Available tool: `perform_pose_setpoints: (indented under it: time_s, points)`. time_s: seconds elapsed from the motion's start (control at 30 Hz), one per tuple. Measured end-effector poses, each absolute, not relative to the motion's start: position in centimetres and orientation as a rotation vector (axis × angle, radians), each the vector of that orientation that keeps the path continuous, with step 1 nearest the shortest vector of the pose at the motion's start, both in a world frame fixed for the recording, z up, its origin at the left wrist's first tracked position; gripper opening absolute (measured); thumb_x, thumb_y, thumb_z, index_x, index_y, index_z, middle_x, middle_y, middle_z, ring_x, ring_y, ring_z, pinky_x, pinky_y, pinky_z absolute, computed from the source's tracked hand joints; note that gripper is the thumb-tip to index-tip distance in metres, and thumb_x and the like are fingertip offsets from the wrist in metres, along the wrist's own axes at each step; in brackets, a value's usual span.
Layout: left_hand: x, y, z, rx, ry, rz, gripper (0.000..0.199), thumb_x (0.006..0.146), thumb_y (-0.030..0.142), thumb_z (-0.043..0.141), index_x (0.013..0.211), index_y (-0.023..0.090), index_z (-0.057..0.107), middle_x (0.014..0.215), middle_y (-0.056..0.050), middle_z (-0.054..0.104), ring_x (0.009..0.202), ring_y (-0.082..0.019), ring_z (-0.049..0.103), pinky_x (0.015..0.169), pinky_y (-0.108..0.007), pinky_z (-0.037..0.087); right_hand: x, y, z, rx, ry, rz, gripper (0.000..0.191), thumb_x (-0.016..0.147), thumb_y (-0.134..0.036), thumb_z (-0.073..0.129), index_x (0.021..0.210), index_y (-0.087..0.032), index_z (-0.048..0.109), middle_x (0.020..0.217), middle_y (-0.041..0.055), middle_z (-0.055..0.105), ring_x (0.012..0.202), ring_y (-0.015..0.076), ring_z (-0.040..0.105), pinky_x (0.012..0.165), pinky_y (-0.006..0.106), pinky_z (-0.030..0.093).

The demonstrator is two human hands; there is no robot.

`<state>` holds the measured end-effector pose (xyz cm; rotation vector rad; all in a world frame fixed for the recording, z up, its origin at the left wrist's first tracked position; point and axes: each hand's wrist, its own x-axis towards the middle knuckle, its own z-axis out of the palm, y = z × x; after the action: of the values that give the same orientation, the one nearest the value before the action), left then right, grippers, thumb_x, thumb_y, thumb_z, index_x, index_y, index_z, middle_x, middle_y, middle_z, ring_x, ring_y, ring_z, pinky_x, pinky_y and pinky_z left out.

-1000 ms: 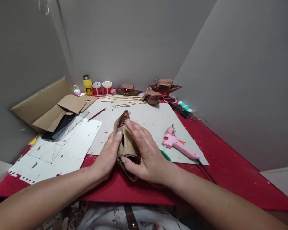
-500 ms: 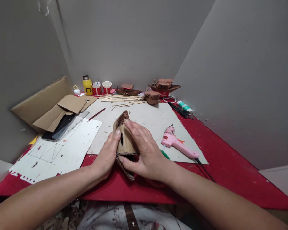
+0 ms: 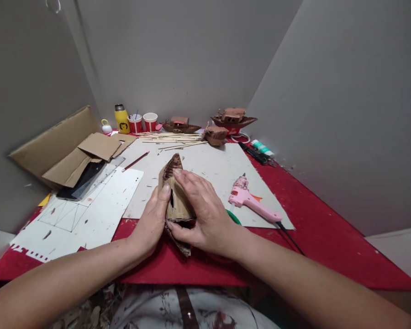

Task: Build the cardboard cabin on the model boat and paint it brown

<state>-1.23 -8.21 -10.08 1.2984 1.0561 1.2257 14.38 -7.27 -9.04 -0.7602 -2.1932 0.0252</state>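
Note:
Between my two hands is a small cardboard model boat, its pointed ends facing away from me and toward me. Its tan cabin has a dark slot in the side. My left hand grips the boat's left side, thumb pressed on the cabin by the slot. My right hand wraps the right side, fingers over the cabin roof and thumb at its near end. The palms hide much of the hull. Right of my hands, a pink hot glue gun lies on a pale board.
Finished-looking model boats stand at the back beside thin wooden sticks. Paper cups and a yellow bottle are at back left. Cardboard pieces, a pencil and a drawn sheet lie left. The glue gun's cord trails right.
The camera view has shifted slightly. Both hands keep their hold on the model boat, whose far tip leans a little more to the left.

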Motion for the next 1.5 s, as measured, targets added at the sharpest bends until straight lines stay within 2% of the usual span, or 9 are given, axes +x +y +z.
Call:
perform_pose_setpoints:
  time_s: [0.3,0.53,0.83,1.0,1.13,1.3,1.43,1.5]
  points:
    - [-1.4,-7.6,-10.7,0.924,0.853,1.271,0.040,0.097,0.051,0.056,0.127,0.029,0.070,0.148,0.001,0.060,0.148,-0.024,0.041,0.124,-0.036,0.027,15.3,-7.0,-8.8,-0.721,-2.202,0.156,0.086,0.086,-0.033,0.063,0.160,-0.022,0.018,0.158,0.0212,0.038,0.149,0.0339,0.034,0.119,0.058,0.032]
    - [-1.3,-7.6,-10.7,0.940,0.888,1.289,0.039,0.096,0.049,0.059,0.125,0.028,0.072,0.150,0.000,0.059,0.148,-0.025,0.040,0.125,-0.036,0.023,15.2,-7.0,-9.0,-0.736,-2.200,0.139,0.086,0.089,-0.035,0.059,0.160,-0.026,0.013,0.156,0.0179,0.041,0.146,0.0346,0.038,0.116,0.060,0.036]
    - [-1.2,-8.3,-10.7,0.951,0.962,1.286,0.042,0.095,0.052,0.058,0.129,0.028,0.069,0.147,-0.002,0.061,0.143,-0.025,0.047,0.123,-0.035,0.028,15.0,-7.2,-9.0,-0.713,-2.184,0.141,0.084,0.088,-0.032,0.058,0.160,-0.023,0.018,0.148,0.0180,0.045,0.141,0.0329,0.042,0.116,0.057,0.037]
    - [-1.0,-8.4,-10.1,0.788,0.858,1.238,0.043,0.095,0.050,0.061,0.130,0.026,0.069,0.143,-0.003,0.065,0.143,-0.024,0.048,0.122,-0.035,0.030,15.1,-7.0,-9.0,-0.714,-2.176,0.183,0.087,0.086,-0.030,0.061,0.161,-0.023,0.018,0.152,0.0172,0.044,0.144,0.0322,0.040,0.118,0.056,0.035]
    - [-1.1,-8.1,-8.4,0.566,0.775,1.160,0.048,0.095,0.047,0.059,0.135,0.021,0.065,0.130,-0.008,0.073,0.128,-0.028,0.062,0.116,-0.039,0.041,15.6,-6.9,-8.5,-0.712,-2.171,0.240,0.090,0.086,-0.033,0.065,0.161,-0.025,0.016,0.158,0.0158,0.039,0.148,0.0314,0.036,0.121,0.055,0.032]
    - [-1.9,-7.1,-6.7,0.424,0.810,1.105,0.050,0.102,0.045,0.046,0.140,0.016,0.060,0.113,-0.011,0.078,0.104,-0.026,0.074,0.102,-0.040,0.053,16.0,-7.3,-7.8,-0.732,-2.139,0.187,0.088,0.088,-0.030,0.065,0.161,-0.027,0.015,0.159,0.0149,0.039,0.149,0.0300,0.036,0.120,0.054,0.034]
    - [-2.9,-6.6,-6.2,0.401,0.798,1.080,0.051,0.102,0.048,0.042,0.128,0.012,0.067,0.096,-0.011,0.080,0.084,-0.023,0.076,0.087,-0.037,0.060,17.2,-8.1,-6.7,-0.860,-2.131,0.080,0.081,0.093,-0.030,0.062,0.161,-0.028,0.017,0.157,0.0136,0.043,0.146,0.0303,0.041,0.117,0.054,0.040]
    - [-3.5,-6.5,-6.0,0.408,0.770,1.072,0.051,0.102,0.049,0.042,0.120,0.011,0.070,0.093,-0.011,0.080,0.078,-0.024,0.075,0.079,-0.038,0.061,19.0,-8.4,-6.3,-0.949,-2.125,-0.025,0.074,0.095,-0.030,0.061,0.159,-0.028,0.025,0.153,0.0136,0.050,0.141,0.0309,0.047,0.114,0.054,0.043]
